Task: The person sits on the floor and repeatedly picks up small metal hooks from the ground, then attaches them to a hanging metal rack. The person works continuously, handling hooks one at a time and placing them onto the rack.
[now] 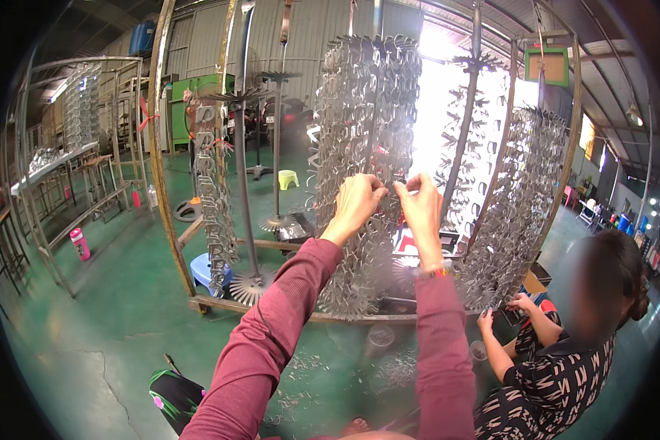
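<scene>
Both my arms, in maroon sleeves, reach forward to a tall hanging column of shiny metal pieces (367, 95), chained in dense vertical strings around a central rod. My left hand (356, 204) is at the column's middle height, thumb and fingers pinched together. Just right of it, my right hand (422, 209) is pinched in the same way, its fingertips turned toward the left ones. What either pinch holds is too small to make out. A similar column (524, 183) hangs at the right, and a sparser string of pieces (211, 176) at the left.
A metal frame (170, 169) surrounds the columns, with a bare rod and toothed disc (251, 286) inside. At the lower right, a co-worker (557, 367) in black patterned clothes works at the right column. Loose metal pieces (297, 385) lie on the green floor beside a clear cup (380, 336).
</scene>
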Available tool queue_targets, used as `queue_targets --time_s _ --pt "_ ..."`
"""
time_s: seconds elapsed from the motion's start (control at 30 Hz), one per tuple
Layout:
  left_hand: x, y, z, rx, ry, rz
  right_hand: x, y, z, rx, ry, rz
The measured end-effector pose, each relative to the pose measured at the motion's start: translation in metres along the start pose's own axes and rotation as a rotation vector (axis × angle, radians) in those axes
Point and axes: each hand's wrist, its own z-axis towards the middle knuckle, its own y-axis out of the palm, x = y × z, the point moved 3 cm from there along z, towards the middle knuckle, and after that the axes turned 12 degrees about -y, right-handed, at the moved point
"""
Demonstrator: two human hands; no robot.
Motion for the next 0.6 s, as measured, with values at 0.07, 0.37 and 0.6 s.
queue_targets --time_s 0.07,0.37,0.6 --pt "0.003 -0.003 -0.007 0.0 -0.018 -0.005 0.009 0.013 0.006 -0.076 -0.014 -0.071" --pt "-0.003 -0.012 -0.018 0.017 0.034 -0.022 -0.004 0.021 0.002 0.012 0.06 0.094" --pt "-0.008 -0.01 -0.021 0.107 0.178 0.005 -0.006 0.025 0.005 -0.029 0.0 0.037"
